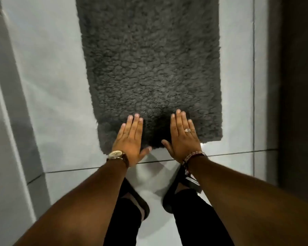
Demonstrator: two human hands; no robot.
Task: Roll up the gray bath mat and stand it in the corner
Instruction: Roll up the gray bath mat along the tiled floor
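Note:
The gray bath mat (149, 64) lies flat and unrolled on the light tiled floor, running away from me to the top of the view. Its pile is thick and shaggy. My left hand (130, 139) rests palm down on the mat's near edge, left of centre, fingers straight and together. My right hand (183, 137) lies flat on the same edge, right of centre, thumb spread toward the left. Neither hand grips the mat. A watch is on my left wrist, a bead bracelet on my right.
Pale floor tiles (60, 103) surround the mat, with a grout line just behind my wrists. A white fixture or wall edge (5, 103) runs along the left. A dark door or wall (299, 86) stands at the right. My feet in dark sandals (140, 206) are below my arms.

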